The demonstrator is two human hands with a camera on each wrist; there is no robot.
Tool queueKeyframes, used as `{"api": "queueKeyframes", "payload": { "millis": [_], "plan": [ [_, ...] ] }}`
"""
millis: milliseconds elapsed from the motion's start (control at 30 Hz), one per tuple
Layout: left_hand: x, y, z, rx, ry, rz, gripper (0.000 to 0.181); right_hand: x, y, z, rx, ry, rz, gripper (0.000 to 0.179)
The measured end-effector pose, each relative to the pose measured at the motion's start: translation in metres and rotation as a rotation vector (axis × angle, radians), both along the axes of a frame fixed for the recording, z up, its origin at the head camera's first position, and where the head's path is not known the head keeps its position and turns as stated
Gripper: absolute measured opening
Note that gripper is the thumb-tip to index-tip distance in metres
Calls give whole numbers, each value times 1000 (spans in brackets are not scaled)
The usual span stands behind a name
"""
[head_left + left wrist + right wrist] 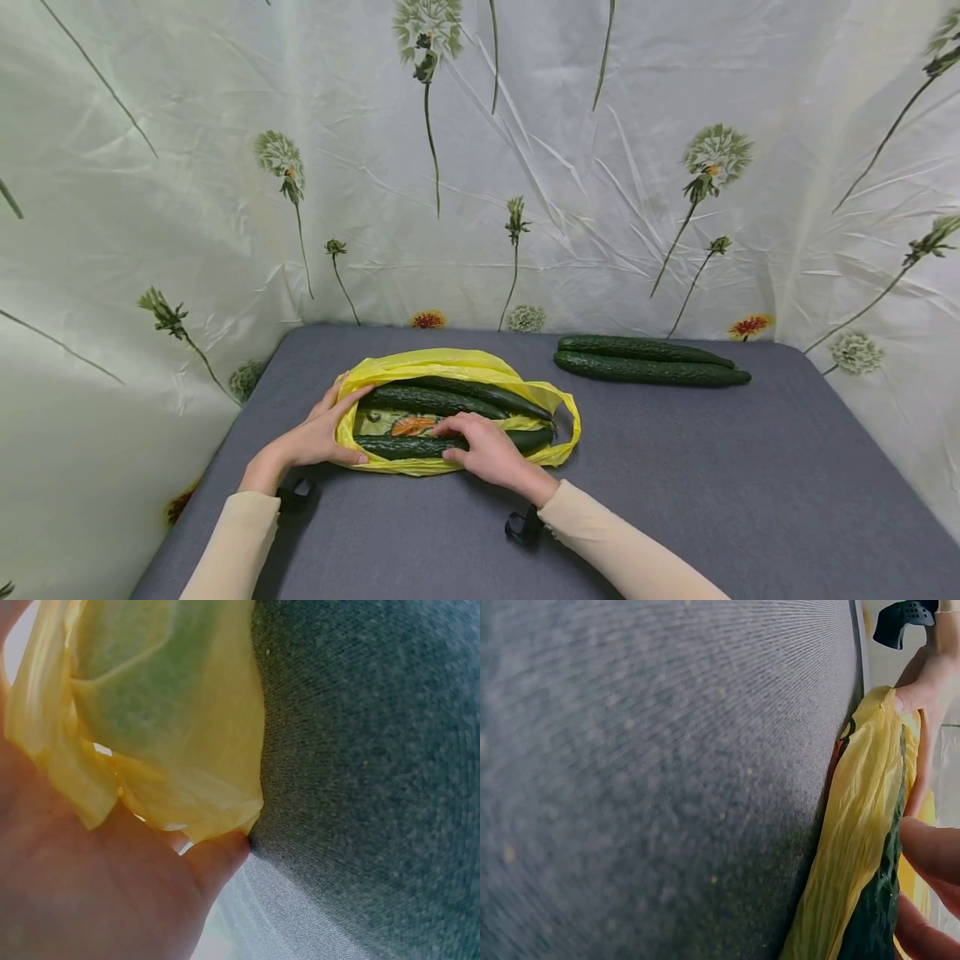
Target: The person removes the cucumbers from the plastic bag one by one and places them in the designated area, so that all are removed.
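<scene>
three long dark-green cucumbers point(427, 401) lay in a crinkled yellow plastic bag point(442, 360) at lower centre of the frame, left hand point(315, 435) spread wide against it, right hand point(486, 451) gripping the nearest.

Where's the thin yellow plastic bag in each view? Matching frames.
Head: thin yellow plastic bag below centre, mostly left of the midline.
Left wrist: bag at upper left, cut off by the top edge.
Right wrist: bag in the right half, slanting from bottom edge towards upper right.
Shared landmark: the person's bare left hand, touching the bag; lower left in left wrist, upper right in right wrist.
</scene>
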State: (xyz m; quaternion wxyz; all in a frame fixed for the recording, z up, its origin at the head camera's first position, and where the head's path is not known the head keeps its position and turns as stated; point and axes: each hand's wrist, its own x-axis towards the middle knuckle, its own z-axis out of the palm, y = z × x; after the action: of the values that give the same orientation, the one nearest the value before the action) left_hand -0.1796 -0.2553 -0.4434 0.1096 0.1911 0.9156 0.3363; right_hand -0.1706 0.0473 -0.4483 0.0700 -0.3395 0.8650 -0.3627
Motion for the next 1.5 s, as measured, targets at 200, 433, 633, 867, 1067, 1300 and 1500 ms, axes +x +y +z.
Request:
{"api": "queueKeyframes", "payload": {
  "millis": [200,433,633,867,1067,1300,1500],
  "plan": [
    [-1,0,-1,-1,-5,6,103,0,-2,1,82,72,0,32],
    [-1,-1,-3,-9,-9,12,104,0,-5,-2,109,103,-6,35],
    [-1,-1,-3,-11,-8,4,105,0,-7,-4,68,102,-33,35],
    [0,0,-3,-19,-10,7,105,-1,-9,-2,63,66,-53,35],
    [-1,0,-2,-17,0,-2,104,0,-10,2,65,55,-69,35],
    [-1,-1,-1,-13,-10,-1,104,2,-11,6,76,63,-97,35],
    [-1,-3,0,15,-24,-3,104,5,-13,9,73,72,-113,34]
  ]
}}
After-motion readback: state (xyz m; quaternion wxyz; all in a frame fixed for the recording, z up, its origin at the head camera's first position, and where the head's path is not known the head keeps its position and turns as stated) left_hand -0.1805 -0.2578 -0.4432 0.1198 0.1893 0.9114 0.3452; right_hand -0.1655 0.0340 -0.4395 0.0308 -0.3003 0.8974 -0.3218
